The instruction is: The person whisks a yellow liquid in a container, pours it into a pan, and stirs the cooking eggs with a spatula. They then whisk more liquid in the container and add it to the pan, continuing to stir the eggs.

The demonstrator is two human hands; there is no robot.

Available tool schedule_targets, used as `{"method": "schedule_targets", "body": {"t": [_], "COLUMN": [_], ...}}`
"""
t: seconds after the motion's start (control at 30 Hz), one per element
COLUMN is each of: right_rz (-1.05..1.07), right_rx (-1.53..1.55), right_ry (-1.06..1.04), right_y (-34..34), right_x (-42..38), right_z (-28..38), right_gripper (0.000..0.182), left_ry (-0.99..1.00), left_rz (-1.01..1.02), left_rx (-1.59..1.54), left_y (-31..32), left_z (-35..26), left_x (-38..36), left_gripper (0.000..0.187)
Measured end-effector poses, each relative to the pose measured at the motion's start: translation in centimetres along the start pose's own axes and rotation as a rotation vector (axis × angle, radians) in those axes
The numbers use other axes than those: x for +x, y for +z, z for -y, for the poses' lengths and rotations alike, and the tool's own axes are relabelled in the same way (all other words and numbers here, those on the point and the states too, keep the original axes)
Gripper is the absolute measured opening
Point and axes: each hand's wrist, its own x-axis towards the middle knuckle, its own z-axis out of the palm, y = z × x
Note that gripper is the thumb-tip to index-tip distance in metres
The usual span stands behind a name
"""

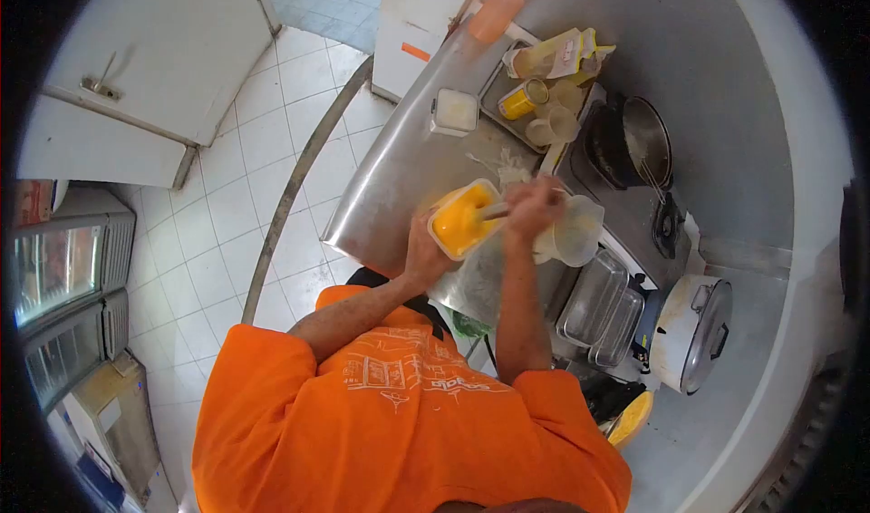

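Yellow liquid point(456, 226) lies left of your right hand point(536, 207), which grips a utensil point(494, 211) reaching into the container point(494, 187) your left hand point(426, 248) holds.

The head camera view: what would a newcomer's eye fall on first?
The bright orange shirt fills the lower middle. Just above it, the left hand holds a container of vivid yellow contents, and the right hand grips a utensil reaching into them. At the right is a large white pot.
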Motion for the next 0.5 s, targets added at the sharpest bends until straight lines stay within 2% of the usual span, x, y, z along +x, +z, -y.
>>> {"method": "schedule_targets", "body": {"t": [0.1, 0.17, 0.23, 0.27, 0.3, 0.33, 0.37, 0.4, 0.5], "right_rz": [-0.237, -0.181, -0.099, -0.015, -0.128, -0.234, -0.166, -0.1, -0.104], "right_rx": [-0.011, 0.009, 0.037, 0.087, -0.048, -0.169, -0.136, -0.107, 0.124], "right_ry": [-0.1, -0.017, 0.086, -0.116, -0.08, -0.065, -0.014, 0.04, -0.068], "right_y": [-1.0, -1.2, 0.2, -0.6, -1.7, -2.3, -1.3, -0.2, 0.1], "right_x": [-0.3, -0.1, 0.3, 0.3, -0.3, 0.0, -0.1, -0.2, 0.0], "right_z": [-0.4, 0.9, 1.8, 3.2, 0.4, -4.3, -3.7, -2.9, 4.0], "right_gripper": [0.025, 0.025, 0.026, 0.028, 0.029, 0.031, 0.032, 0.033, 0.033], "left_ry": [-0.051, -0.061, -0.018, 0.041, 0.098, 0.048, -0.009, 0.007, 0.023], "left_rz": [0.034, 0.036, -0.004, -0.052, -0.089, -0.002, 0.078, 0.065, 0.044], "left_rx": [-0.067, -0.102, -0.007, 0.095, 0.192, 0.1, 0.012, -0.015, -0.019], "left_y": [0.3, 0.5, 0.1, 0.2, 0.5, 0.7, 0.9, 0.6, 0.0], "left_z": [0.4, 0.1, 0.6, 0.9, 1.2, 1.5, 1.8, 0.7, 0.2], "left_x": [-0.3, -0.1, 1.1, 0.4, -0.6, -0.2, 0.3, 0.3, 1.3], "left_gripper": [0.033, 0.033, 0.035, 0.034, 0.033, 0.033, 0.033, 0.033, 0.031]}}
